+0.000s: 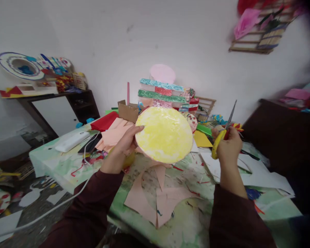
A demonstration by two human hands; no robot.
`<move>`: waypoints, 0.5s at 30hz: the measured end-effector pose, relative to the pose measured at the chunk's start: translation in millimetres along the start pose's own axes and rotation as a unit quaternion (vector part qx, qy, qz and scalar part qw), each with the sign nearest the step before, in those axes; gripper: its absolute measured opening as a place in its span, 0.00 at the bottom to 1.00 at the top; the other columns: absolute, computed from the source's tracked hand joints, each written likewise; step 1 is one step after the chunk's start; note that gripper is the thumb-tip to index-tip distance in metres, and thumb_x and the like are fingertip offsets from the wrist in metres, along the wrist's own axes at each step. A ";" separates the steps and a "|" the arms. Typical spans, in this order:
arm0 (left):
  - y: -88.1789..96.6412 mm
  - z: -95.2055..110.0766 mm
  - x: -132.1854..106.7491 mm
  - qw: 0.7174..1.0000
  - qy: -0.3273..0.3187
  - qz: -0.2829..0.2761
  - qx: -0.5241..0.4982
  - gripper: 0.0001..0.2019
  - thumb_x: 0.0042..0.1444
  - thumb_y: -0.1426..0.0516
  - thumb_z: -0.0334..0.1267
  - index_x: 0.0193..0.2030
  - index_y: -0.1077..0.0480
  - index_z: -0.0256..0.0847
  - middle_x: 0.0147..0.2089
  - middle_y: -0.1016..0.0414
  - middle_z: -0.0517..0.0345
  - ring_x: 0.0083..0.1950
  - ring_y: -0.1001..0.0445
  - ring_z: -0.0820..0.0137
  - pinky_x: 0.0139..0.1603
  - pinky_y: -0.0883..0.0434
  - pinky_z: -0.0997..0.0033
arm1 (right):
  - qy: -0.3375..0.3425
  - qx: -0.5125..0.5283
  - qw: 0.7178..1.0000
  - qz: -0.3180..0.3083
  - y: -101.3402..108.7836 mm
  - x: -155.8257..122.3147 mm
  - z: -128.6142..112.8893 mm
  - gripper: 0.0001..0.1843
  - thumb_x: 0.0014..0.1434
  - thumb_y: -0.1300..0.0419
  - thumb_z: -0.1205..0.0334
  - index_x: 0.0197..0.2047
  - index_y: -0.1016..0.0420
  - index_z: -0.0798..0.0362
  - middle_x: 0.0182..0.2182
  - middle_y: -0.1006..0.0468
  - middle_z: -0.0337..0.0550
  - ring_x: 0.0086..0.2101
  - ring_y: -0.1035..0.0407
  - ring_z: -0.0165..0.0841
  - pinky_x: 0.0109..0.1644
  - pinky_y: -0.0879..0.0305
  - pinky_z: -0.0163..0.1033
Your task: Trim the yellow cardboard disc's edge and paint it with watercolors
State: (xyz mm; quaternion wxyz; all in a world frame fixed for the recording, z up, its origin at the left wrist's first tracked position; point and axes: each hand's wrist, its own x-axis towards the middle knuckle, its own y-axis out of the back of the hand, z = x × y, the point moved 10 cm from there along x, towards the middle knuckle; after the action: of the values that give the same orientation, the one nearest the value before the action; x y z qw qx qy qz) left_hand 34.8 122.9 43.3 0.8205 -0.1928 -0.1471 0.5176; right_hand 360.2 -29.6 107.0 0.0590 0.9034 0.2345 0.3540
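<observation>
The left hand (121,146) grips a yellow disc (164,134) by its left edge, fingers closed on the rim, with pink paper showing behind the disc and hanging just below those fingers. The right hand (228,144) is closed round yellow-handled scissors (223,132), blades pointing up and away from the disc. The cutting seems paused; next, the blades likely need bringing to the paper's edge, above the scrap-strewn counter (196,213).

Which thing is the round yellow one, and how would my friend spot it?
Look at the paint-stained table, then above its middle where two hands are raised. The left hand holds the yellow disc by its edge, over pink paper scraps. It is the only round, blotchy yellow thing; the right hand grips yellow-handled scissors.
</observation>
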 end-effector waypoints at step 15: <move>18.1 -22.6 1.5 0.990 -0.010 0.107 -0.086 0.20 0.57 0.38 0.44 0.55 0.27 0.39 0.58 0.23 0.51 0.57 0.25 0.61 0.48 0.23 0.73 | 0.463 -0.375 0.772 -0.220 -57.2 -109.0 -122.8 0.31 0.54 0.37 0.47 0.57 0.25 0.56 0.28 0.24 0.48 0.31 0.31 0.41 0.35 0.46 0.42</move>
State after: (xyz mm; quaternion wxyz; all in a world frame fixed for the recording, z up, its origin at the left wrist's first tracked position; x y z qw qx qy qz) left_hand 31.1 127.6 14.9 0.7389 -0.2722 -0.1782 0.5901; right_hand 186.7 -37.2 115.9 0.3534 0.4602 0.2745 0.7668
